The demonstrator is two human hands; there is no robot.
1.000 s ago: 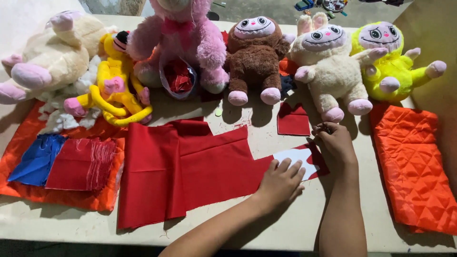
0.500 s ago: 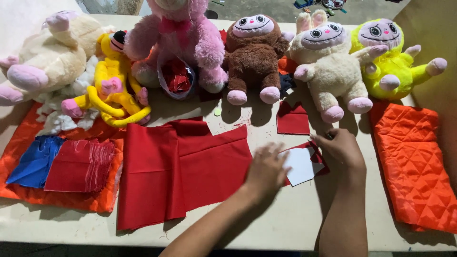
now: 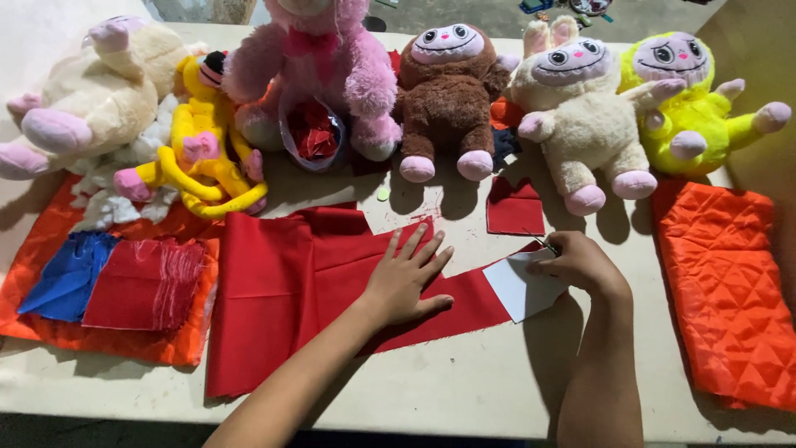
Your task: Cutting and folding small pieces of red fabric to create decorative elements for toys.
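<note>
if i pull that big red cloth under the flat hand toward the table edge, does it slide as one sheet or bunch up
Probably bunches: the red cloth lies limp with folds, so it looks thin and floppy. The left hand pressed flat on it suggests it shifts easily on the smooth table. It likely weighs little; the white card on its end could slip off.

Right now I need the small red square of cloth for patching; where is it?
In the head view, the small red square lies right of centre on the table, before the brown plush toy, just above the right hand.

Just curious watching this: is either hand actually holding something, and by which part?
The left hand presses flat on the red cloth, gripping nothing. The right hand rests on the white card; its grip cannot be told.
</note>
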